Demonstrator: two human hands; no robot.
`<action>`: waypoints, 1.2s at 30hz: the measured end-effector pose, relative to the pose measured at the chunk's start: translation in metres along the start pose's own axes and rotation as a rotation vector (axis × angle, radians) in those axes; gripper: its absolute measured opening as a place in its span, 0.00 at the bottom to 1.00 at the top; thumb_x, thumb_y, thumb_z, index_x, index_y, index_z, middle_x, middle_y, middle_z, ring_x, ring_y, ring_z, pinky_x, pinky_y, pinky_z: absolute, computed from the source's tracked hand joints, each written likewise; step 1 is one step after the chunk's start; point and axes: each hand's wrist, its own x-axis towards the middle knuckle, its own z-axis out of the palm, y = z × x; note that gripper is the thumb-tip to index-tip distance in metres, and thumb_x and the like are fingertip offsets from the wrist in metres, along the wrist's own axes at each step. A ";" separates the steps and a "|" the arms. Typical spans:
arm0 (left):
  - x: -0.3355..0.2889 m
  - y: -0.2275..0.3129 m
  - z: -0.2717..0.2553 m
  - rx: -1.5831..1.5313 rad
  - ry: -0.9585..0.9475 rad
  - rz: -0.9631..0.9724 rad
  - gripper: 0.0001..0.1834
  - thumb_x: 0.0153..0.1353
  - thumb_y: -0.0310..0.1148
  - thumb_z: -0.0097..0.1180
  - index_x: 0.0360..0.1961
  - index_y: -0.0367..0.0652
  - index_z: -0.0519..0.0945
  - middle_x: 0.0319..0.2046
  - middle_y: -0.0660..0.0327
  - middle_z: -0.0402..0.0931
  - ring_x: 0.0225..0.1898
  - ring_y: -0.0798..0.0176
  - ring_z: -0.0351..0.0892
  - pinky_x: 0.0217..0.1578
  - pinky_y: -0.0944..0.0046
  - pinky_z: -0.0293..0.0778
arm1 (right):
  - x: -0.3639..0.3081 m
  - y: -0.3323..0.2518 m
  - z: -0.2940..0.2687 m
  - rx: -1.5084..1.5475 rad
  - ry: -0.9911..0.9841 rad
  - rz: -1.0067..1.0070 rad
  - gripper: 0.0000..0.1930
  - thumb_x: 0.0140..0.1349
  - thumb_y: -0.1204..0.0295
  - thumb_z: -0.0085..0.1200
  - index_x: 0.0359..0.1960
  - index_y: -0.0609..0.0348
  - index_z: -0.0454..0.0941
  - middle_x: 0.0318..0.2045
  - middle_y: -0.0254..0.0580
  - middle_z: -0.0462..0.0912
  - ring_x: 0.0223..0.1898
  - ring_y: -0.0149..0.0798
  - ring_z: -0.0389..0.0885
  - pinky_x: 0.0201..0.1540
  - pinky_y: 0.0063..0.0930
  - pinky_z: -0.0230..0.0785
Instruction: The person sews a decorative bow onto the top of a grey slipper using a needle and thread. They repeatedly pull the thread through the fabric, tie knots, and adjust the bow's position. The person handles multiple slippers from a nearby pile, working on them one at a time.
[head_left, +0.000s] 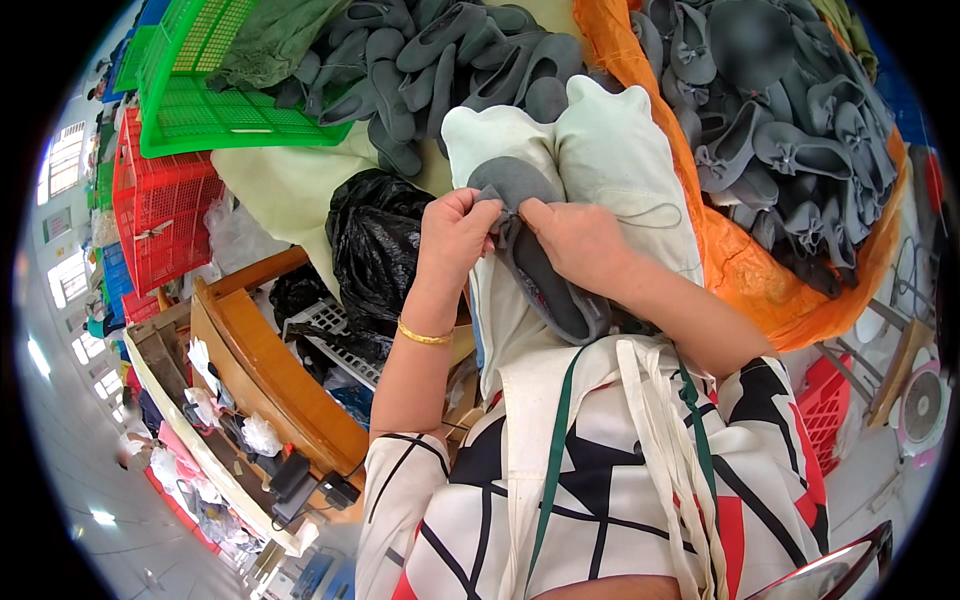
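Note:
A dark grey slip-on shoe (548,285) lies across my lap on a cream apron (615,150), its toe pointing away from me. My left hand (455,232) pinches a small grey bow or strip at the shoe's front opening. Close beside it, my right hand (578,238) has its thumb and finger closed on the other side of the same bow. The fingertips nearly meet, and they partly hide the bow. A gold bracelet (425,337) circles my left wrist.
Beyond my knees lies a heap of grey shoes (430,70). An orange sack (735,270) holds more bow-trimmed shoes at the right. Green (235,125) and red (160,205) crates, a black plastic bag (370,260) and a wooden bench (275,370) stand left. A fan (922,405) is far right.

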 end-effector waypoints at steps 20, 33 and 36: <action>0.004 -0.004 -0.011 -0.199 -0.129 -0.069 0.06 0.64 0.32 0.57 0.35 0.42 0.82 0.25 0.71 0.78 0.19 0.78 0.71 0.22 0.77 0.67 | 0.007 -0.004 0.004 0.131 0.036 -0.016 0.06 0.60 0.77 0.48 0.38 0.58 0.67 0.22 0.47 0.78 0.26 0.54 0.81 0.27 0.46 0.73; 0.007 -0.018 -0.015 -0.062 -0.057 0.006 0.13 0.56 0.37 0.62 0.35 0.37 0.83 0.25 0.61 0.80 0.21 0.68 0.79 0.23 0.65 0.77 | 0.030 -0.020 -0.003 0.600 -0.055 0.233 0.05 0.68 0.75 0.44 0.44 0.59 0.68 0.25 0.46 0.75 0.22 0.40 0.74 0.23 0.31 0.68; 0.026 -0.033 -0.009 -0.018 -0.071 0.116 0.12 0.53 0.36 0.63 0.29 0.36 0.83 0.19 0.61 0.78 0.17 0.67 0.77 0.19 0.66 0.74 | 0.039 -0.019 -0.013 0.760 -0.264 0.513 0.06 0.68 0.78 0.43 0.45 0.58 0.67 0.23 0.36 0.74 0.18 0.25 0.70 0.18 0.20 0.66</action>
